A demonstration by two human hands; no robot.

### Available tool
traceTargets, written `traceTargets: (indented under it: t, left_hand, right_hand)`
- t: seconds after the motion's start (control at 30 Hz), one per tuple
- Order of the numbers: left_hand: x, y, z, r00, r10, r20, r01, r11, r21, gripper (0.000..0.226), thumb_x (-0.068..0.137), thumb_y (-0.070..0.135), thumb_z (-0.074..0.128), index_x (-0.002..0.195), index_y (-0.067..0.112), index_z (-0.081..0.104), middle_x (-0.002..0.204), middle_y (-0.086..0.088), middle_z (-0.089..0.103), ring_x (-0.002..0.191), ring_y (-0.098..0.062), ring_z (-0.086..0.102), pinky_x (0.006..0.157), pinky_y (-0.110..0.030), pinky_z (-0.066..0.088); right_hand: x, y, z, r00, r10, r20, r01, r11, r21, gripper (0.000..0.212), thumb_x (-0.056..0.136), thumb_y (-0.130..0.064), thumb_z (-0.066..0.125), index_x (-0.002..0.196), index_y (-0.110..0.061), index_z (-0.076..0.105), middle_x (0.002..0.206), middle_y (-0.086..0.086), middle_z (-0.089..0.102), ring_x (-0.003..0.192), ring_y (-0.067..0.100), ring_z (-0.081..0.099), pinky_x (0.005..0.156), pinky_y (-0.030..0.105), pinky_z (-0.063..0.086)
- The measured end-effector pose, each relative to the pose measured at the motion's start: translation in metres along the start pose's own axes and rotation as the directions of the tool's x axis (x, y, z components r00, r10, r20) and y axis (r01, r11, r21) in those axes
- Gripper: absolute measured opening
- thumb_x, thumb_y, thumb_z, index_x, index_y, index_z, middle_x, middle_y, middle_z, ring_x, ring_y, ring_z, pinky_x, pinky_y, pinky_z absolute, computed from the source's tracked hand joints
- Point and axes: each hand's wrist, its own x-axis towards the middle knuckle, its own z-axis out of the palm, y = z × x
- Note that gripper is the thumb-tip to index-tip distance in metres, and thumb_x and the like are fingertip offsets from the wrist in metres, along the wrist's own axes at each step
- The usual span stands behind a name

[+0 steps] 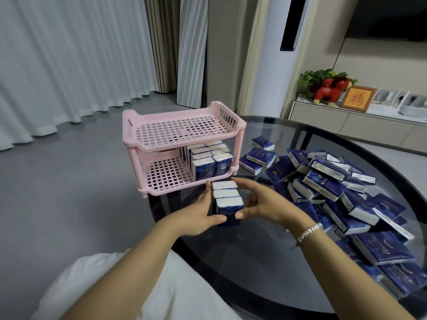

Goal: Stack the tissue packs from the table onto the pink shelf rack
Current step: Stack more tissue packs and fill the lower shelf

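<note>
Left hand [201,213] and right hand [258,202] squeeze a row of tissue packs [227,200] between them — a slack grip lets middle packs drop before the pink rack [184,144].

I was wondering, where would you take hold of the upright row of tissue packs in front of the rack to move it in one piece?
Grip the row of packs at its two ends, as the left hand and right hand do: pressing inward keeps the loose packs together. Come from the near side, since the pink rack stands just beyond.
</note>
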Motion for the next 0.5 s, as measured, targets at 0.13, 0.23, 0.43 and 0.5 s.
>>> traceTargets:
  t: [0.13,0.23,0.43,0.5]
  left_hand:
    - [0.004,0.003,0.006,1.000,0.001,-0.021,-0.001,1.000,0.017,0.102,0.094,0.039,0.053,0.141,0.020,-0.036,0.160,0.002,-0.016,0.148,-0.016,0.002,0.120,-0.031,0.012]
    - [0.007,0.003,0.010,0.997,-0.001,-0.076,0.002,1.000,0.004,0.105,0.093,0.038,0.056,0.142,0.020,-0.034,0.161,0.001,-0.011,0.148,-0.018,0.005,0.120,-0.035,0.014]
    - [0.008,-0.002,0.002,0.944,0.030,-0.328,-0.100,0.975,-0.198,0.090,0.077,0.031,0.077,0.146,0.025,0.020,0.149,0.004,0.034,0.134,-0.012,0.036,0.108,-0.025,0.029]
    - [0.007,-0.007,-0.004,0.923,0.007,-0.384,-0.102,0.968,-0.228,0.079,0.078,0.027,0.076,0.140,0.023,0.027,0.139,0.007,0.043,0.127,-0.009,0.042,0.103,-0.022,0.032]
  right_hand:
    - [0.004,0.001,0.000,1.000,0.021,-0.021,-0.021,1.000,0.005,0.072,0.072,-0.018,0.080,0.132,-0.035,0.042,0.130,-0.014,0.053,0.091,0.025,0.065,0.086,0.041,0.054]
    - [0.008,0.004,0.002,0.999,0.013,-0.035,-0.010,0.996,0.092,0.067,0.072,-0.014,0.079,0.128,-0.031,0.046,0.128,-0.009,0.056,0.095,0.033,0.064,0.088,0.046,0.053]
    - [0.019,0.005,0.008,0.999,-0.035,-0.032,0.043,0.942,0.332,0.061,0.077,0.003,0.070,0.127,-0.025,0.049,0.126,-0.006,0.059,0.095,0.020,0.063,0.089,0.041,0.054]
    - [0.023,-0.003,0.011,0.999,-0.046,-0.023,0.051,0.922,0.384,0.059,0.080,0.003,0.066,0.128,-0.025,0.047,0.120,-0.010,0.059,0.096,0.005,0.064,0.081,0.024,0.055]
